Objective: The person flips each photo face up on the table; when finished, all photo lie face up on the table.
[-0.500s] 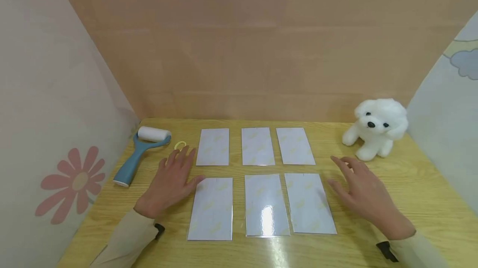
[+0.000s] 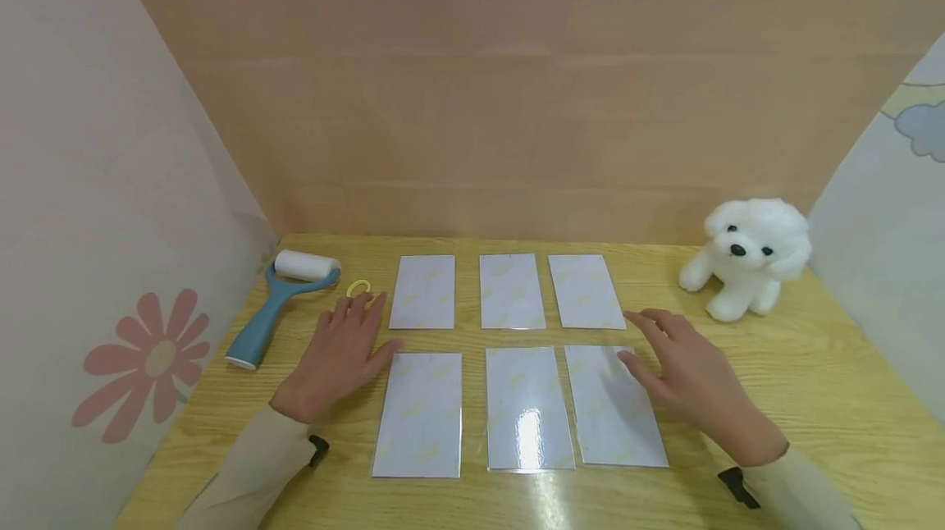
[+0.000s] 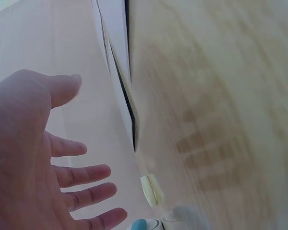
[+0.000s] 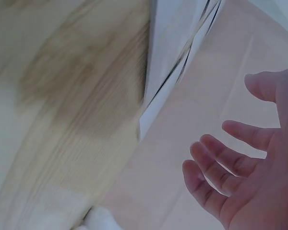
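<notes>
On the near part of the worktop (image 2: 827,382) we see the front row of three pale cards: the left front card (image 2: 418,417), the middle front card (image 2: 526,386) with a bright reflection, and the right front card (image 2: 618,415). Their long axis runs from the person toward the back; the right front card has its far end leaning slightly to the left. From the faint yellow marks we cannot tell which end is the top. The left hand (image 2: 334,366) hangs above the worktop outside the left front card, its fingers extended and parted, holding nothing. The right hand (image 2: 690,374) hangs over the other side, thumb above the right front card's far corner, its fingers softly bent, also without any object. We suppose the hands are kept outside so that the cards remain visible. Behind lie the left back card (image 2: 422,292), the middle back card (image 2: 513,291) and the right back card (image 2: 587,292), again pointing lengthwise away; the gaps probably let each be reached separately. Near the left fingertips is a yellow ring (image 2: 358,282), and beyond it to the left a blue roller (image 2: 260,326), white end backward. At the far right sits a white toy dog (image 2: 756,247), facing forward.
</notes>
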A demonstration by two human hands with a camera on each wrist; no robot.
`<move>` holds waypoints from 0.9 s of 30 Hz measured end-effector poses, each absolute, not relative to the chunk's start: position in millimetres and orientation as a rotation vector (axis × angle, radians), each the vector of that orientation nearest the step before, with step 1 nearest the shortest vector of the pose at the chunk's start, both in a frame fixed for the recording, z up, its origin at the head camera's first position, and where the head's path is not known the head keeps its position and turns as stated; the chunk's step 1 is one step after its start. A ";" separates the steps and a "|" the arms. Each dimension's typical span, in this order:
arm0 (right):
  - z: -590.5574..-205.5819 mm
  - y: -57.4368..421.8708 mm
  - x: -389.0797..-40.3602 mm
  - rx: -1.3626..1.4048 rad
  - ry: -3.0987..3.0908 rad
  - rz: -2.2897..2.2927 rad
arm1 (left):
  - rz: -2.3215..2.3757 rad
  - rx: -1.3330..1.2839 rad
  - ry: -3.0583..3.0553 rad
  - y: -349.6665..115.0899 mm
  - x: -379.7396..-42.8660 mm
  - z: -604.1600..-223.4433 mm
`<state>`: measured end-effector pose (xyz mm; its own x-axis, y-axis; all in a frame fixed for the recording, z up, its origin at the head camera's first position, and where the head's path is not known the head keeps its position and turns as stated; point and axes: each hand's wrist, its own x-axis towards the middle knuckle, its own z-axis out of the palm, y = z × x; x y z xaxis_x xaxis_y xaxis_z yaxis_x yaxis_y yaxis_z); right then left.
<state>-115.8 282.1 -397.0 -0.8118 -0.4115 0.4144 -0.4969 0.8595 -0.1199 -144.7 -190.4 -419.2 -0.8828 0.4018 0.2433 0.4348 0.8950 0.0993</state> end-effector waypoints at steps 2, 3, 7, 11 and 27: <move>-397.0 277.1 -117.6 0.702 -2.637 0.316 | -0.209 -0.648 -2.822 -190.3 -147.3 -420.5; -397.1 274.5 -118.5 0.715 -2.626 0.318 | -0.207 -0.654 -2.811 -190.1 -148.3 -421.2; -398.6 264.0 -123.0 0.757 -2.593 0.312 | -0.207 -0.657 -2.800 -188.5 -151.1 -423.5; -400.0 253.2 -126.4 0.782 -2.587 0.314 | -0.207 -0.642 -2.824 -186.8 -152.4 -424.4; -407.2 204.2 -153.5 0.894 -2.594 0.335 | -0.243 -0.633 -2.869 -183.7 -162.1 -424.8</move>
